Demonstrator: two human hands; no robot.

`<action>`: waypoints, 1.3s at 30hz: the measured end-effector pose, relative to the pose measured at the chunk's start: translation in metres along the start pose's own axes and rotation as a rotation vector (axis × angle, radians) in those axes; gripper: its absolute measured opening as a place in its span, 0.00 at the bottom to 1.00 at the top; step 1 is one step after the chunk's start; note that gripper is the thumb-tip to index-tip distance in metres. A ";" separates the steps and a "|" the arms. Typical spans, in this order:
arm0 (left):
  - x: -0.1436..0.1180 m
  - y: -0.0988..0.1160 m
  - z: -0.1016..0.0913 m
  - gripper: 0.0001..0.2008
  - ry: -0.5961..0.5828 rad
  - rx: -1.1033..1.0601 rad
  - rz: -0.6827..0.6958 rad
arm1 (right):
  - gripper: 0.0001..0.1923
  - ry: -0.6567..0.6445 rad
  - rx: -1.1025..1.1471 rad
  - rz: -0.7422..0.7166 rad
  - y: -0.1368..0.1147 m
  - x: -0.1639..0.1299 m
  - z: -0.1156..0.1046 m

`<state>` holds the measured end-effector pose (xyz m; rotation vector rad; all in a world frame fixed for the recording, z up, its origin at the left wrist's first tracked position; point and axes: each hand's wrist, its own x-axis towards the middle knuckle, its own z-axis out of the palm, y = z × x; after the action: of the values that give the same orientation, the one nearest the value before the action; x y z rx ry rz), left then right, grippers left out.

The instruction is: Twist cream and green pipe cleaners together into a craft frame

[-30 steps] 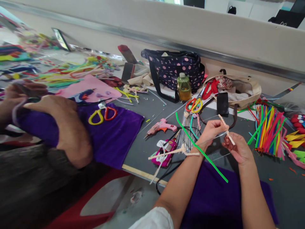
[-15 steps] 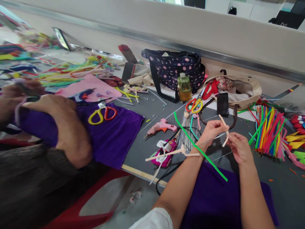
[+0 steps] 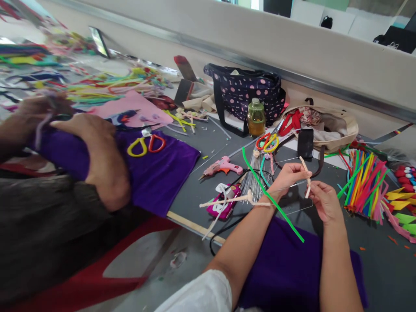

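Note:
My left hand [image 3: 287,177] pinches a cream pipe cleaner [image 3: 305,170] together with a thin wire, and a green pipe cleaner [image 3: 269,197] runs under its wrist. My right hand [image 3: 325,200] grips the lower end of the same cream pipe cleaner, which bends down between the two hands. More cream pipe cleaner [image 3: 234,200] trails left from my left wrist. A purple cloth [image 3: 292,264] lies under my forearms.
A co-worker's hands [image 3: 97,147] work on another purple cloth [image 3: 156,173] bearing yellow-and-red scissors [image 3: 146,145]. On the grey table [image 3: 201,182] are a pink glue gun [image 3: 222,165], wire bundle [image 3: 255,180], phone [image 3: 304,143], bottle [image 3: 256,118], polka-dot bag [image 3: 247,93], and coloured pipe cleaners [image 3: 365,180].
My right hand has bent the lower end of the cream pipe cleaner downward around the wire. The view shifted slightly right and up; the co-worker's hands moved a little.

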<state>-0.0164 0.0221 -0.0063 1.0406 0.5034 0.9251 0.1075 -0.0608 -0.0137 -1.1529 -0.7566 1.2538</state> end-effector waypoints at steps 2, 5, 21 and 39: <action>0.001 -0.001 0.000 0.18 0.012 0.024 -0.006 | 0.10 0.012 -0.042 -0.030 0.001 0.002 -0.002; 0.003 -0.003 0.000 0.18 0.031 0.056 -0.001 | 0.10 0.027 -0.111 -0.086 0.001 0.004 -0.003; 0.012 -0.016 -0.007 0.19 0.102 0.073 -0.078 | 0.08 0.161 -0.758 -0.400 0.008 0.007 -0.006; 0.013 -0.016 -0.005 0.22 -0.005 0.132 -0.043 | 0.11 0.228 -0.872 -0.458 -0.001 0.004 -0.009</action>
<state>-0.0068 0.0321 -0.0225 1.1468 0.5873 0.8599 0.1166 -0.0593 -0.0158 -1.6449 -1.3600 0.3710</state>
